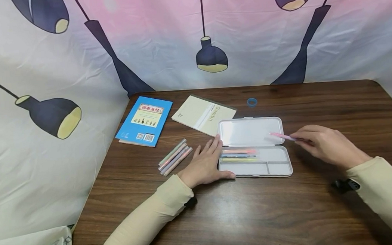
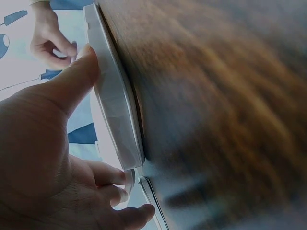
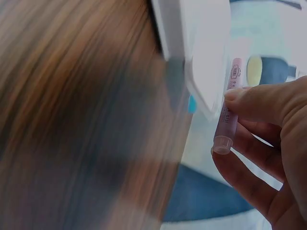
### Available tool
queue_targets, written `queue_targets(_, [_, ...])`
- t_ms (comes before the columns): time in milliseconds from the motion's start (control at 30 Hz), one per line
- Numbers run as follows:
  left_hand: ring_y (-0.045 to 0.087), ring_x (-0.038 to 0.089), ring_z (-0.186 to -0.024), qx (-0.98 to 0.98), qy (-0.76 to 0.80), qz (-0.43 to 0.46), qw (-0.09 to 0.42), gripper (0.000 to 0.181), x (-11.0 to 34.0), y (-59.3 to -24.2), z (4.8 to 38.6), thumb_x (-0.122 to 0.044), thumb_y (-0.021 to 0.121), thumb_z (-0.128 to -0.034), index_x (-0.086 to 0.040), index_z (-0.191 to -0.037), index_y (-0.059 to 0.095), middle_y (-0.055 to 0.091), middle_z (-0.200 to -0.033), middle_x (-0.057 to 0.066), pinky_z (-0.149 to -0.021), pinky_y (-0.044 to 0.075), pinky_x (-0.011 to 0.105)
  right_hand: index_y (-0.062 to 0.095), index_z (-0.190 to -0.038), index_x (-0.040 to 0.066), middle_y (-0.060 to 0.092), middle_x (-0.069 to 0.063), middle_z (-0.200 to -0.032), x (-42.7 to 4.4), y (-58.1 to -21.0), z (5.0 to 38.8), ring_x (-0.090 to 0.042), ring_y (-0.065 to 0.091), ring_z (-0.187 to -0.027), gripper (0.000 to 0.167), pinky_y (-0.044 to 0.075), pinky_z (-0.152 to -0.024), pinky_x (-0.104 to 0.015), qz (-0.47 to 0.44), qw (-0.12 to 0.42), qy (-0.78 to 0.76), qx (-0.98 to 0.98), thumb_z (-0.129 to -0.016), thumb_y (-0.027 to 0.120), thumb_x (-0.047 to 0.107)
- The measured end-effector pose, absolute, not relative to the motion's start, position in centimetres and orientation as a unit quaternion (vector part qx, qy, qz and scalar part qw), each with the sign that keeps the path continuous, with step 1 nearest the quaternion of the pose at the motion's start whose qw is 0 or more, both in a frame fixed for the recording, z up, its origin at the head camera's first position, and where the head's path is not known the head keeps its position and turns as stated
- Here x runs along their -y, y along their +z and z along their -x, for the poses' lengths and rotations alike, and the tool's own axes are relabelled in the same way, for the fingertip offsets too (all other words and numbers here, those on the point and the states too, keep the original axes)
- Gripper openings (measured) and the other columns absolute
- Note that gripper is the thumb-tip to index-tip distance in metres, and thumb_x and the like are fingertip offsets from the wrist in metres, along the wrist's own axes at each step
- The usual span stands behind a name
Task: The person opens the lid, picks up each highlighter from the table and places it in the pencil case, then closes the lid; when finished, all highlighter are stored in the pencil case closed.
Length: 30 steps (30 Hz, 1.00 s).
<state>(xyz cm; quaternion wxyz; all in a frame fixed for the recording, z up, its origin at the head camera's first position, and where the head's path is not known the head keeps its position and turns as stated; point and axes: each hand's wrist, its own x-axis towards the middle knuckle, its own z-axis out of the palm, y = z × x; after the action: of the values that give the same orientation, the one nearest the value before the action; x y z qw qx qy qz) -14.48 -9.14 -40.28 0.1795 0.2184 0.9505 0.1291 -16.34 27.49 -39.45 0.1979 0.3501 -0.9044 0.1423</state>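
Observation:
An open, clear-white pencil case (image 1: 279, 168) lies on the table, its lid (image 1: 250, 130) folded back. Several pens, pink, blue and yellow (image 1: 238, 159), lie in its long compartment at the left. The left hand (image 1: 203, 167) rests at the case's left end, thumb on the near edge and fingers spread; in the left wrist view the thumb touches the case wall (image 2: 115, 105). Right of the case, the right hand (image 1: 325, 144) pinches a pink pen (image 1: 282, 136) between thumb and fingers, its tip over the lid. The right wrist view shows the pen (image 3: 227, 117) gripped near its middle.
Several capped pens (image 1: 174, 158) lie side by side left of the left hand. A blue book (image 1: 135, 122) and a cream notebook (image 1: 195, 113) lie further back, the notebook's corner close to the lid. Behind the case is a blue ring (image 1: 252, 102). A printed curtain hangs behind the table.

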Motion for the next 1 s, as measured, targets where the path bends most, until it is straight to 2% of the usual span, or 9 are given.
queue_targets(233, [0.003, 0.024, -0.154, -0.951, 0.130, -0.216, 0.179, 0.114, 9.2, -40.4, 14.5, -0.072, 0.062, -0.0830, -0.011, -0.161, 0.005, -0.008, -0.167, 0.002, -0.121, 0.008, 0.056, 0.078, -0.101, 0.011, 0.071, 0.001, -0.096, -24.3, -39.5, 16.9, -0.012, 0.066, -0.080, 0.032, 0.054, -0.060, -0.037, -0.401, 0.182, 0.158, 0.884, -0.072, 0.083, -0.001])
queue_targets(700, [0.004, 0.024, -0.154, -0.952, 0.127, -0.217, 0.176, 0.115, 9.3, -40.4, 14.7, -0.074, 0.061, -0.0828, -0.011, -0.161, 0.005, -0.008, -0.167, 0.002, -0.121, 0.008, 0.056, 0.078, -0.107, 0.010, 0.072, -0.001, -0.101, -19.0, -39.7, 17.8, -0.017, 0.069, -0.093, 0.025, 0.058, -0.074, -0.038, -0.429, 0.090, 0.158, 0.885, -0.082, 0.080, 0.006])
queue_targets(1000, [0.003, 0.024, -0.154, -0.950, 0.127, -0.216, 0.183, 0.115, 9.2, -40.5, 14.7, -0.074, 0.061, -0.0826, -0.011, -0.161, 0.004, -0.010, -0.167, 0.001, -0.121, 0.007, 0.056, 0.079, -0.105, 0.012, 0.071, 0.004, -0.098, -17.5, -40.8, 17.7, -0.011, 0.067, -0.090, 0.024, 0.058, -0.075, -0.035, -0.445, 0.087, 0.172, 0.874, -0.082, 0.081, 0.007])
